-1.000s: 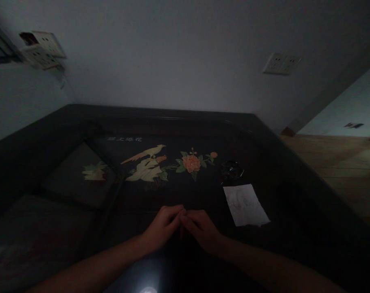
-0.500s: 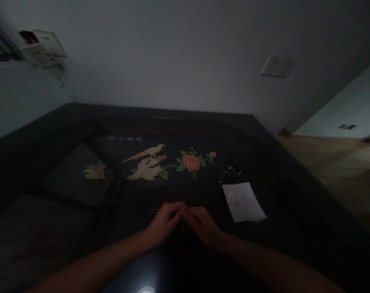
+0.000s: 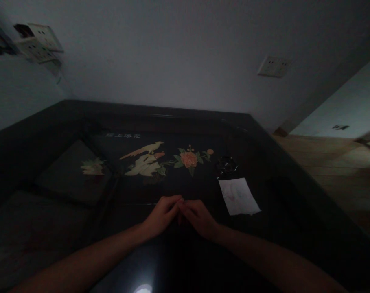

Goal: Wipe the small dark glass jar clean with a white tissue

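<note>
The room is dim. My left hand [image 3: 160,215] and my right hand [image 3: 197,217] rest together on a dark glossy table [image 3: 264,171], fingertips meeting in a pinch at the centre. Both hands have curled fingers; whatever lies between the fingertips is too small and dark to name. A white sheet of paper [image 3: 238,196] lies flat to the right of my right hand, apart from it. Just behind the paper sits a small dark glass dish [image 3: 226,166].
The tabletop carries an inlaid bird [image 3: 143,158] and an orange flower [image 3: 188,159]. A darker square panel [image 3: 71,173] lies at the left. Wall sockets [image 3: 273,66] hang behind the table, more sockets [image 3: 36,42] at upper left. Wooden floor [image 3: 334,162] lies to the right.
The view has shifted slightly, so hands, paper and dish appear a little higher and to the left. My hands stay pinched together in the same pose.
</note>
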`<state>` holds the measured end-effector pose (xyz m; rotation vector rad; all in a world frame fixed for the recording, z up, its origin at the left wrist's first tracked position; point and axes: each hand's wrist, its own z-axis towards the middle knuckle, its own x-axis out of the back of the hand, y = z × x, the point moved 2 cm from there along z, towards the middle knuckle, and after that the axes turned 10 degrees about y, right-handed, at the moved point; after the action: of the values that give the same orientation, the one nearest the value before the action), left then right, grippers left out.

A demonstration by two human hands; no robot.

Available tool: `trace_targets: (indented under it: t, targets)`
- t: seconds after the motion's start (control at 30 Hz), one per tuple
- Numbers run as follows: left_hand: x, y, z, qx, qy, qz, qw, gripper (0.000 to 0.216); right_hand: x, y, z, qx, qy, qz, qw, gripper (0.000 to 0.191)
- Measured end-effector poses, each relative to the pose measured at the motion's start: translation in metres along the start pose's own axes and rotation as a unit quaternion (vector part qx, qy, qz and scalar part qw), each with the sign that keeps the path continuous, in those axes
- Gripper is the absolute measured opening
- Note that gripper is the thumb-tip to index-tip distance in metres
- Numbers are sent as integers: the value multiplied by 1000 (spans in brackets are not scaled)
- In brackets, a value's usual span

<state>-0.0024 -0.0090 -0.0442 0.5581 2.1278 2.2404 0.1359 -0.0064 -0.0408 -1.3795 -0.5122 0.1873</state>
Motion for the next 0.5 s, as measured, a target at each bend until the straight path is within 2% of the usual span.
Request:
trace_targets:
  t: [0.1,0.23,0.3,0.37,0.4,0.43,0.5]
  targets:
    - [0,1,0,5,8,3,1000,44,1,-5,-2,5,-1,-20,1000,55]
    - [0,4,-1,-20,21,44,999,42,7,-22,-20,87,-32,-149,984,34]
    - [-1,6,-3,-30,8,68,997,41,18,-27,-40,87,-52,-206,973,25]
    - [-3,8,-4,-34,-12,86,996,40,41,-27,-64,53,-54,-227,971,23]
    - [-4,8,-4,-35,-19,92,995,39,57,-25,-77,20,-34,-232,972,24]
    - [-5,8,-5,-37,-24,97,994,39,78,-23,-89,-16,15,-243,970,25]
    - [-7,9,-5,-44,-32,104,993,38,128,-21,-112,-67,154,-282,945,27]
